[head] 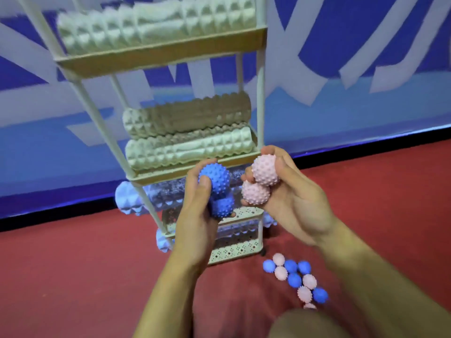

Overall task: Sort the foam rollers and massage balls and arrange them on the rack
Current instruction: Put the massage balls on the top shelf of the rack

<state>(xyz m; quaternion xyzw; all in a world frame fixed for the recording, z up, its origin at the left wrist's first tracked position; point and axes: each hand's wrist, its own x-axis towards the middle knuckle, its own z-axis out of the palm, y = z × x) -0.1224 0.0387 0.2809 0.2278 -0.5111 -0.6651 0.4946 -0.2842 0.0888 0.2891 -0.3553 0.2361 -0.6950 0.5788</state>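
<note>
Already the rollers look sorted: pale green rollers [156, 28] fill the upper shelves of the rack [261, 98], and light blue ones [129, 198] lie on the lower tiers. What remains is the balls. Her left hand [195, 215] is curled round two blue spiky balls [216, 181], and the right hand [290, 189] grips two pink ones [264, 169], both held just in front of the rack. A mixed cluster of blue and pink balls [295, 279] waits on the red floor [85, 276] nearby, unsorted.
</note>
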